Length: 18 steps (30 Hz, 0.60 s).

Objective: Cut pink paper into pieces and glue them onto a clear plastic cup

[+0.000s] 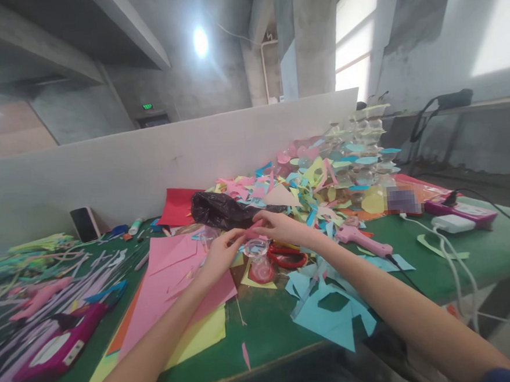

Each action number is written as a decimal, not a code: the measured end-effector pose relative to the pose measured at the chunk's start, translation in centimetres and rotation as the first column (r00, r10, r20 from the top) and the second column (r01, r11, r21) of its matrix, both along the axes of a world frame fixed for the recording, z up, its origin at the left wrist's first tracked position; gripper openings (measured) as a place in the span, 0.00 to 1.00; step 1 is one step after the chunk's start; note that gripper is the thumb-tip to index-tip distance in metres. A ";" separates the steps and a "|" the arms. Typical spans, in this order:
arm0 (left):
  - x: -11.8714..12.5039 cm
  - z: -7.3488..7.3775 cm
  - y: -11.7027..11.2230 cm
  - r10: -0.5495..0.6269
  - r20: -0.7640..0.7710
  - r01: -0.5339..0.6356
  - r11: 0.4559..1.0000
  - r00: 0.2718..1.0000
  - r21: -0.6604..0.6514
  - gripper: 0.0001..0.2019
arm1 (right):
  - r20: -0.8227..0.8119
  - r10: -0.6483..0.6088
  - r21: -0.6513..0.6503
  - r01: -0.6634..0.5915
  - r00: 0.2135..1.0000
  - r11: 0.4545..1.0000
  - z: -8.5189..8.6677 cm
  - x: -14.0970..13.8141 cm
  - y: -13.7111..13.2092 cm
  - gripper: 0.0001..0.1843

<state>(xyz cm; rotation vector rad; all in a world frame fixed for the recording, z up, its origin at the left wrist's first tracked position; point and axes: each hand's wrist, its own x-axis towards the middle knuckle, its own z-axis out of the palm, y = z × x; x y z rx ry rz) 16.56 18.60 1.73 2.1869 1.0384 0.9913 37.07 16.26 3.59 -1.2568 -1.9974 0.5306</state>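
My left hand (225,250) and my right hand (280,226) meet above the middle of the table. Their fingertips pinch a small piece of pink paper (254,230) between them. Just below the fingers is a clear plastic cup (255,248), its rim facing up. Under it shows a round pink base (261,271) on a yellow paper scrap (245,280). Red-handled scissors (289,261) lie right beside the cup, partly behind my right hand. To the left, pink paper sheets (170,290) are stacked under my left forearm.
A black plastic bag (217,210) lies behind my hands. Paper scraps and stacked clear cups (368,148) pile up at the back right. A pink glue gun (363,240) trails a cord. Blue paper offcuts (329,319) lie near the front edge; power strips (63,347) sit at both sides.
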 end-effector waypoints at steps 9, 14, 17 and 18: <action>0.3 0.5 -0.7 0.008 -0.078 -0.005 0.999 0.997 0.038 0.17 | -0.061 0.089 0.053 -0.086 0.994 0.995 -0.6 -0.1 0.6 0.12; 0.4 0.8 -1.0 0.001 -0.067 0.001 0.999 0.998 0.035 0.17 | -0.104 0.017 0.121 -0.005 0.994 0.993 -0.5 -0.4 0.5 0.10; 0.5 0.6 -0.9 -0.002 -0.061 0.005 0.999 0.998 0.044 0.16 | -0.125 -0.040 0.126 0.055 0.991 0.990 -0.4 -0.6 0.3 0.11; 0.5 0.4 -0.8 -0.006 -0.062 0.009 0.999 0.998 0.048 0.16 | -0.131 -0.049 0.123 0.065 0.990 0.990 -0.3 -0.6 0.3 0.12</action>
